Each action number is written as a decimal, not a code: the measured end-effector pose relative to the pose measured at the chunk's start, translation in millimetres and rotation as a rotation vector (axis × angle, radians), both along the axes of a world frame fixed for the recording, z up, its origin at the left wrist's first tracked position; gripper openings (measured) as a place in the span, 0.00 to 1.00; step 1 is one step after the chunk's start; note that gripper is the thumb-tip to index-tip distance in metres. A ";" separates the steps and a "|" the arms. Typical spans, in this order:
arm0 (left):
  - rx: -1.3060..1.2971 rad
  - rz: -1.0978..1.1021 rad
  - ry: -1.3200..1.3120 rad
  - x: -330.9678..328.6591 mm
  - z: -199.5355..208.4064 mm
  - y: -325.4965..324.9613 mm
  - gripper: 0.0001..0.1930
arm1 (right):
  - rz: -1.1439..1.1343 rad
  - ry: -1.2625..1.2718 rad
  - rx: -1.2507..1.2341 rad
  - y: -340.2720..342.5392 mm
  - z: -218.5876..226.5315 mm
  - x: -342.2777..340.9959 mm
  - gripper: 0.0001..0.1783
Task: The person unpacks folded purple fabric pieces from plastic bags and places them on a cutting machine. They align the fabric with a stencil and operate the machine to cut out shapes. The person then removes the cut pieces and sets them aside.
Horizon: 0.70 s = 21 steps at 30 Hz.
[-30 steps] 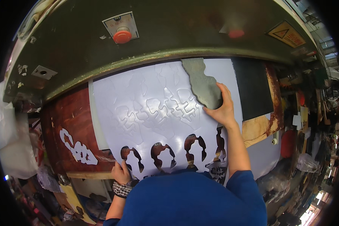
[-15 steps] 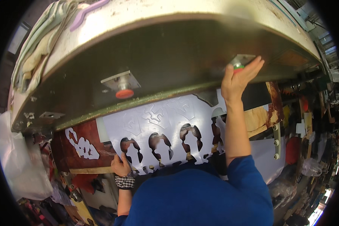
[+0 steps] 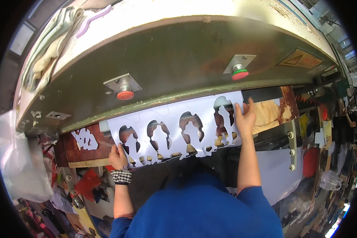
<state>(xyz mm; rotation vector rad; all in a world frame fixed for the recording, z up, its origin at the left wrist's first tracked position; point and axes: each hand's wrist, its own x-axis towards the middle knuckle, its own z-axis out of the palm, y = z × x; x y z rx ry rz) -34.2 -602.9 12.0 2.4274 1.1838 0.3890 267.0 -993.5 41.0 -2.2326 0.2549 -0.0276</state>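
A white plastic sheet (image 3: pixel 144 119) with a row of several rounded cut-outs lies on the brown board, its far part under the dark green machine beam (image 3: pixel 178 51). Narrow uncut tongues stand in the cut-outs, and the near edge is jagged. At the sheet's near left corner, my left hand (image 3: pixel 118 157) is closed, pinching the edge; a checked band circles that wrist. My right hand (image 3: pixel 246 118) is at the right edge, thumb against the sheet and fingers stretched apart. A small white cut scrap (image 3: pixel 84 139) rests on the board's left part.
On the beam's front sit a red push button (image 3: pixel 125 94) and a green-and-red one (image 3: pixel 240 73). Folded cloths (image 3: pixel 47 51) and a purple strip (image 3: pixel 93 20) lie on top. Clear plastic (image 3: pixel 23 162) hangs at left; a bracket with rollers (image 3: pixel 291 150) is at right.
My right hand has come down from the green-and-red button to the sheet's right edge. The sheet has slid farther under the beam, hiding most of its faint outlines, with my left hand still on it.
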 end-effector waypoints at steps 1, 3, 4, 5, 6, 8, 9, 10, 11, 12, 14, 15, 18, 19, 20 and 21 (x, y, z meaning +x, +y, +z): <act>0.024 -0.030 -0.062 -0.1 -3.8 1.4 0.18 | 0.038 -0.031 0.089 -8.0 -13.8 -4.7 0.31; 0.068 -0.073 -0.134 -5.0 -10.0 3.4 0.17 | 0.014 0.055 0.224 -22.5 -34.7 -17.9 0.25; 0.123 -0.104 -0.124 -11.7 -12.0 1.2 0.17 | 0.057 -0.007 0.177 -28.4 -40.9 -25.8 0.23; 0.146 -0.110 -0.136 -14.1 -15.0 3.0 0.17 | 0.067 -0.016 0.117 -30.0 -44.0 -32.3 0.21; -0.013 -0.058 -0.195 -26.0 -14.3 -4.2 0.18 | 0.094 -0.108 0.092 -36.6 -40.6 -43.2 0.19; -0.190 -0.005 -0.246 -41.0 -11.7 -8.6 0.18 | 0.047 -0.133 0.041 -36.9 -26.8 -66.7 0.18; -0.209 -0.004 -0.239 -53.5 -6.1 -14.4 0.18 | 0.045 -0.178 0.052 -37.7 -14.9 -84.1 0.18; -0.137 -0.036 -0.239 -65.8 -0.3 -21.9 0.18 | 0.015 -0.186 0.016 -40.8 -0.2 -100.2 0.19; -0.112 -0.155 -0.292 -78.7 7.7 -27.4 0.18 | 0.003 -0.117 0.009 -45.1 14.7 -111.4 0.20; -0.145 -0.094 -0.242 -88.3 14.4 -31.3 0.18 | -0.027 0.004 -0.133 -45.7 27.3 -114.8 0.25; -0.277 -0.069 -0.176 -106.5 29.1 -38.8 0.19 | 0.078 -0.106 -0.303 -35.0 37.8 -112.4 0.35; -0.351 -0.050 -0.161 -108.1 31.4 -40.3 0.19 | 0.307 -0.271 -0.317 -28.1 37.4 -105.6 0.40; -0.552 0.071 -0.025 -118.0 41.8 -44.9 0.19 | 0.733 -0.297 -0.406 6.1 22.3 -92.0 0.51; -0.620 0.056 -0.027 -120.5 43.4 -44.4 0.19 | 0.692 -0.275 -0.328 9.9 19.6 -92.9 0.52; -0.572 0.064 -0.018 -127.1 46.2 -47.3 0.15 | 0.708 -0.278 -0.267 14.7 16.0 -97.0 0.52; -0.255 -0.078 0.078 -134.8 48.2 -47.9 0.15 | 0.697 -0.302 -0.206 15.3 15.1 -102.1 0.52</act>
